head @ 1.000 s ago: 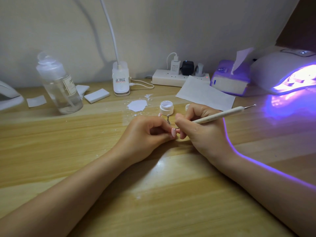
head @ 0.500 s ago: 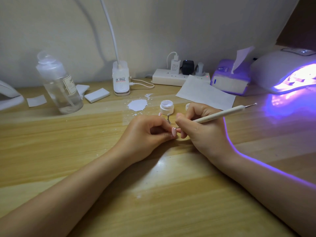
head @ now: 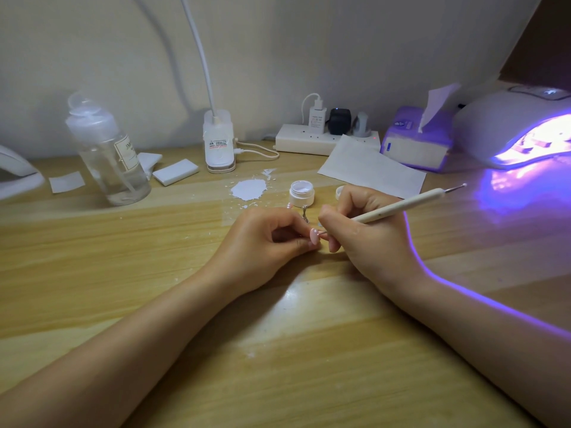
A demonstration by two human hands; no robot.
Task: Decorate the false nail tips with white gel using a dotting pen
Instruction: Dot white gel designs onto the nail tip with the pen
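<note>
Head view: left hand [head: 262, 242] curled, pinching a pink false nail tip [head: 314, 236] between thumb and fingers, near the middle of the tabletop [head: 123, 288]. Right hand [head: 367, 236] curled round a cream dotting pen [head: 401, 206], held like a pencil, working end down at the nail tip, the other metal ball end raised toward the right edge. Whether the tip of the pen touches the nail: cannot tell. Just behind the hands, an open white gel pot [head: 302, 193] and a small metal stand [head: 304, 214], partly hidden. Beside the pot, a white spill [head: 248, 189]. Toward the back edge: clear bottle [head: 106, 149] at left, lamp base [head: 218, 140], power strip [head: 309, 140], paper sheet [head: 370, 168], tissue box [head: 415, 143]. At the back right corner, a lit UV nail lamp [head: 519, 128] casting violet light.
</note>
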